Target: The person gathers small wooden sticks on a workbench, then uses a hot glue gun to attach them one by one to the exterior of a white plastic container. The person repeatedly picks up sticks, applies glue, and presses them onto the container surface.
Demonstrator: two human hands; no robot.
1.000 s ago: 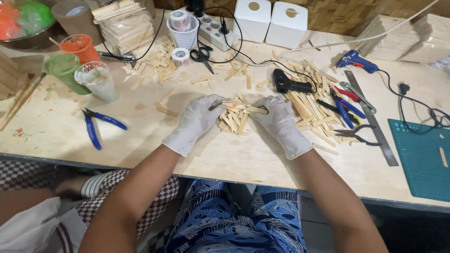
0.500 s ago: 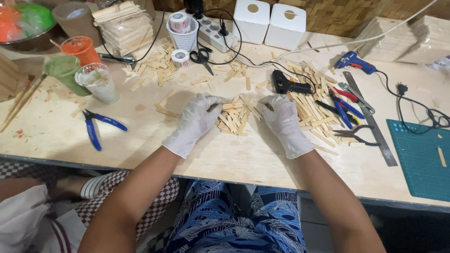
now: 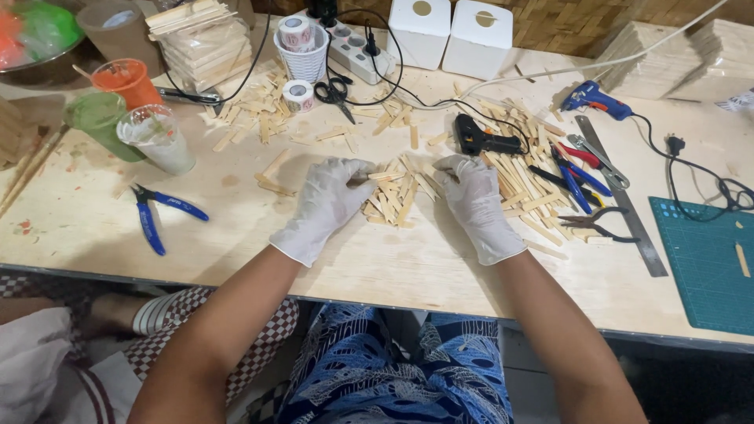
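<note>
Pale flat wooden sticks (image 3: pixel 395 196) — loose heap between gloved left hand (image 3: pixel 326 202), right hand (image 3: pixel 477 200).

I've got thin white disposable gloves on both hands, left (image 3: pixel 326 206) & right (image 3: pixel 477 206), cuffs end just past wrists. Forearms bare, no sleeves. Lap: blue fabric w/ white leaf-like print.

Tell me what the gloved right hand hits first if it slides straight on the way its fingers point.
Probably the black glue gun: the white-gloved right hand points up-table toward it, past loose wooden sticks.
</note>
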